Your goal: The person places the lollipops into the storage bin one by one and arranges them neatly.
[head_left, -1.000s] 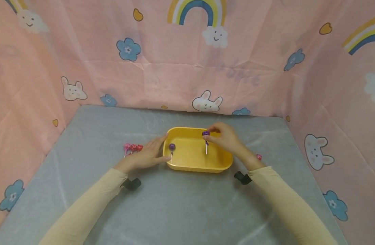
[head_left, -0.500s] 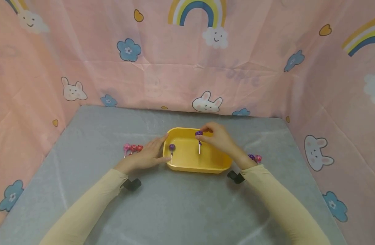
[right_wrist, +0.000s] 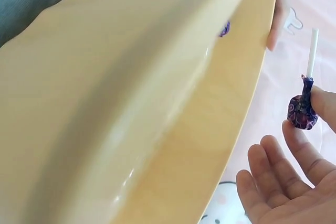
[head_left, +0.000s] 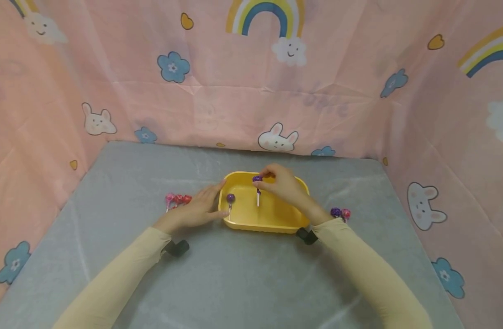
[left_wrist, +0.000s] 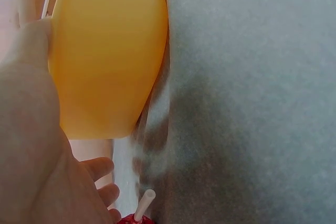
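Over the yellow basin (head_left: 272, 219), my right hand (head_left: 286, 187) pinches a purple-wrapped lollipop (head_left: 257, 179) by its round head. In the head view its white stick points down, and the right wrist view (right_wrist: 302, 114) shows thumb and index finger at the candy. A second purple lollipop (head_left: 230, 198) stands inside the basin at its left end. My left hand (head_left: 198, 205) rests along that end, fingers extended toward the far corner and thumb at the near rim. The left wrist view shows the basin's outer wall (left_wrist: 107, 56) beside the thumb.
Several pink and red lollipops (head_left: 178, 198) lie left of my left hand, partly hidden by it. To the right of the basin lie a purple lollipop (head_left: 335, 212) and a pink one (head_left: 346, 213). A grey cloth (head_left: 243, 278) covers the table, with pink printed curtains (head_left: 218, 105) around it.
My right hand has moved left over the basin with the lollipop, uncovering the purple lollipop lying on the right. The left hand has stayed in place.
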`<move>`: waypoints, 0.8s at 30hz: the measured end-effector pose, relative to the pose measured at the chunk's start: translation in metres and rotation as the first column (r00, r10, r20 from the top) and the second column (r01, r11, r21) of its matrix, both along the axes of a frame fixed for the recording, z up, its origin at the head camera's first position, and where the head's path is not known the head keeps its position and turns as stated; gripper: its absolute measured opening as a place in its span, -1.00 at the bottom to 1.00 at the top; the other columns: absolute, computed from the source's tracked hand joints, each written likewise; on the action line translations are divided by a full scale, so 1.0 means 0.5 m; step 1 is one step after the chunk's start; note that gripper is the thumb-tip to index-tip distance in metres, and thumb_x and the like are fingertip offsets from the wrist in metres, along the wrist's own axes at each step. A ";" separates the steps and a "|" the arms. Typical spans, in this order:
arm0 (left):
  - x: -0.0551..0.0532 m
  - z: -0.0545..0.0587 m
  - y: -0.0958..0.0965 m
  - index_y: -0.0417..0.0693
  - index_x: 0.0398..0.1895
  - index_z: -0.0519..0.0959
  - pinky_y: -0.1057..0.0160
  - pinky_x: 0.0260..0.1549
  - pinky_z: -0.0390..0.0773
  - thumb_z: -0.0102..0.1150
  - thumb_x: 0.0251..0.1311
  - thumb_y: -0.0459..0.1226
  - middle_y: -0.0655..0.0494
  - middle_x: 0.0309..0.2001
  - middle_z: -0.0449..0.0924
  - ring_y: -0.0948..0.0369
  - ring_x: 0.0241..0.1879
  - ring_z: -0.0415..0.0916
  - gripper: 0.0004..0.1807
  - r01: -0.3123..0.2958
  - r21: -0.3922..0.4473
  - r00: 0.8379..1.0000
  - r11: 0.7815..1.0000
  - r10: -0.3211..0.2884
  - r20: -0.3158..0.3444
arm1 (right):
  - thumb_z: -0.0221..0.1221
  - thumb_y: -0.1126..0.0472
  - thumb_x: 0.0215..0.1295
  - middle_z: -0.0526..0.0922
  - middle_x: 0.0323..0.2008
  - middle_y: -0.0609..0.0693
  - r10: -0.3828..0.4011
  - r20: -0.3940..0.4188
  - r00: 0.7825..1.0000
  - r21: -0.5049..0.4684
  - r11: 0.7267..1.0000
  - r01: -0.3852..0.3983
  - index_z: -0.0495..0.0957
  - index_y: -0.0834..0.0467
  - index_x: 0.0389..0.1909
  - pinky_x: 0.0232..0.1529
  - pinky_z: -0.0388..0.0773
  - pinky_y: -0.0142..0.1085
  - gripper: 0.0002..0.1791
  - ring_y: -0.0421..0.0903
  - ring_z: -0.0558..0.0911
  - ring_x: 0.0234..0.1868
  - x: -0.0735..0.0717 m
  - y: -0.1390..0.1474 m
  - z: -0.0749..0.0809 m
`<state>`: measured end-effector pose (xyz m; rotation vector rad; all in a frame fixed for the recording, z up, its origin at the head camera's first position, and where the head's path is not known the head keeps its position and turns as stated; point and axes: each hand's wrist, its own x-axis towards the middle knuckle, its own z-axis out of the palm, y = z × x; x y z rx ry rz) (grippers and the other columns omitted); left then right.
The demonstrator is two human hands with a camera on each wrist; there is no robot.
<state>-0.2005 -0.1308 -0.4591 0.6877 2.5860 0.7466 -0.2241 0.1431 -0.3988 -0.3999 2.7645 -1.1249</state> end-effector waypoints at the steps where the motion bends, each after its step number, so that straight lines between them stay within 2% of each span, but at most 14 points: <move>1: 0.000 0.000 0.000 0.19 0.61 -0.38 -0.17 0.57 -0.16 0.01 0.29 0.28 0.00 0.63 -0.24 -0.09 0.61 -0.25 0.07 0.000 0.000 1.000 1.000 0.000 -0.002 | 0.32 0.01 0.27 0.63 -0.04 0.10 0.000 0.006 1.000 -0.003 1.000 0.000 0.60 0.16 -0.07 0.32 0.48 -0.01 -0.66 0.10 0.55 0.11 0.000 -0.003 -0.001; 7: 0.004 0.005 0.003 0.22 0.61 -0.38 -0.20 0.56 -0.15 0.03 0.31 0.25 -0.01 0.63 -0.24 -0.11 0.61 -0.26 0.05 -0.007 0.008 1.000 1.000 0.007 0.010 | 0.32 0.00 0.27 0.61 0.00 0.11 0.006 0.013 1.000 -0.009 1.000 -0.006 0.59 0.15 -0.05 0.30 0.49 -0.02 -0.63 0.10 0.55 0.12 -0.004 -0.020 -0.014; 14: 0.005 0.004 0.003 0.24 0.60 -0.39 -0.24 0.54 -0.16 0.01 0.32 0.25 0.00 0.63 -0.26 -0.12 0.61 -0.27 0.04 -0.004 0.007 1.000 1.000 0.004 0.005 | 0.33 -0.02 0.26 0.61 -0.05 0.08 0.007 0.016 1.000 -0.004 1.000 -0.007 0.59 0.13 -0.09 0.27 0.51 -0.04 -0.65 0.08 0.55 0.10 -0.007 -0.033 -0.026; 24: 0.004 0.003 0.004 0.23 0.61 -0.37 -0.23 0.55 -0.14 0.04 0.31 0.23 -0.02 0.63 -0.23 -0.11 0.61 -0.24 0.04 -0.013 0.006 1.000 1.000 0.013 0.001 | 0.32 -0.02 0.26 0.63 -0.07 0.06 0.037 -0.009 0.999 0.016 0.999 -0.037 0.61 0.13 -0.11 0.23 0.53 -0.06 -0.66 0.04 0.56 0.04 -0.005 -0.049 -0.040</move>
